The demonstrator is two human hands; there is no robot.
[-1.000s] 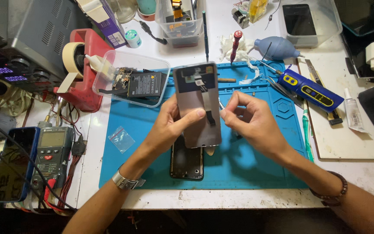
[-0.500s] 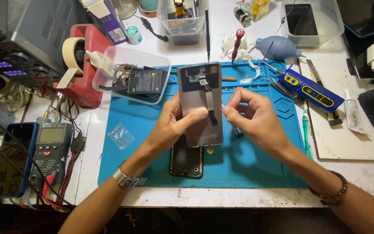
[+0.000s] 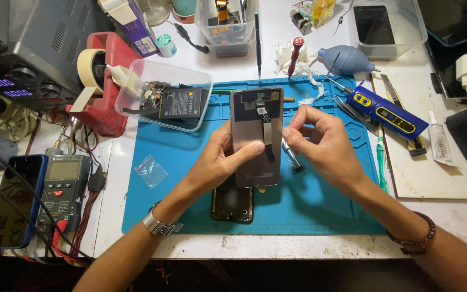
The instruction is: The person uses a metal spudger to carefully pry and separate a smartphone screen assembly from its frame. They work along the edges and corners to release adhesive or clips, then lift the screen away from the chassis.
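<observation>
My left hand holds a phone screen panel upright by its left edge, its bronze back side facing me with a black flex cable running down the middle. My right hand pinches at the panel's right edge by the flex cable and has a metal tweezers-like tool tucked under its fingers. Beneath the panel a dark phone body lies on the blue work mat.
A clear plastic tray with a battery and parts sits at the mat's upper left. A multimeter and phone lie at left. A blue tool, air blower, screwdriver and glue tube lie to the right.
Both hands have kept their grip on the panel with almost no shift. The fingers of my right hand have moved slightly at the panel's edge.
</observation>
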